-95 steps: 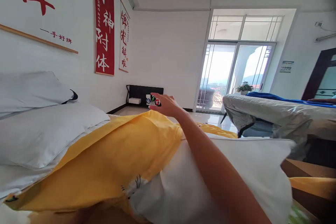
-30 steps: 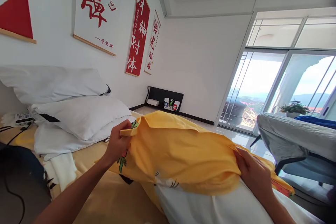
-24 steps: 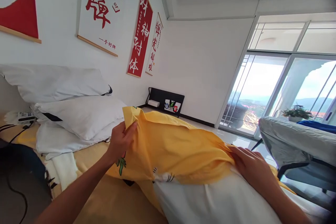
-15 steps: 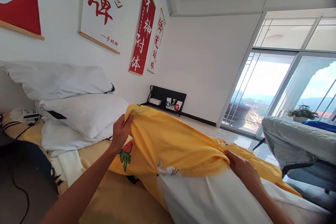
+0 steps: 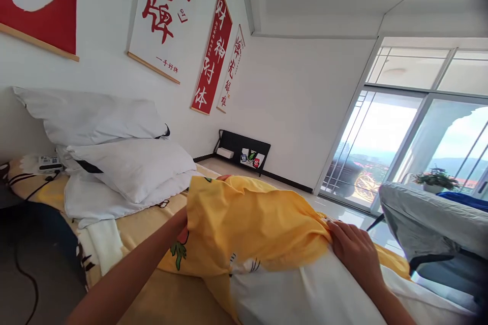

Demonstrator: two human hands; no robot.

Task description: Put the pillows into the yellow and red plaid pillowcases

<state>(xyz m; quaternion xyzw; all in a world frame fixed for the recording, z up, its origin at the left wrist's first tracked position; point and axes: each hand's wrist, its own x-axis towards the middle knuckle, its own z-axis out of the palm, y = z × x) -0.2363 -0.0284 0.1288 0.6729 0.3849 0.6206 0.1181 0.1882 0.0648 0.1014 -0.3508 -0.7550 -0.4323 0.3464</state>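
Observation:
A yellow duvet cover (image 5: 251, 213) with cartoon prints lies bunched across the bed in front of me. My left hand (image 5: 183, 219) reaches under its left end, where the raised cloth hides most of the hand and its grip. A bit of skin shows at the cloth's top edge. On the right, my right hand (image 5: 353, 245) is closed on the gathered edge of the cover, knuckles up. Below the yellow folds spreads a white area (image 5: 290, 289) with black whisker lines at its upper edge; whether it is print or separate cloth, I cannot tell.
White pillows (image 5: 133, 167) are stacked at the left, near a small white device (image 5: 50, 164) with a cable. A black low shelf (image 5: 244, 144) stands by the far wall. At right are a covered table (image 5: 427, 213), a potted plant (image 5: 436, 177) and glass doors (image 5: 377, 137).
My left hand has gone from gripping the cover's upper left corner in plain view to underneath the cloth. The raised cloth has sunk lower. My right hand has turned knuckles up at the edge.

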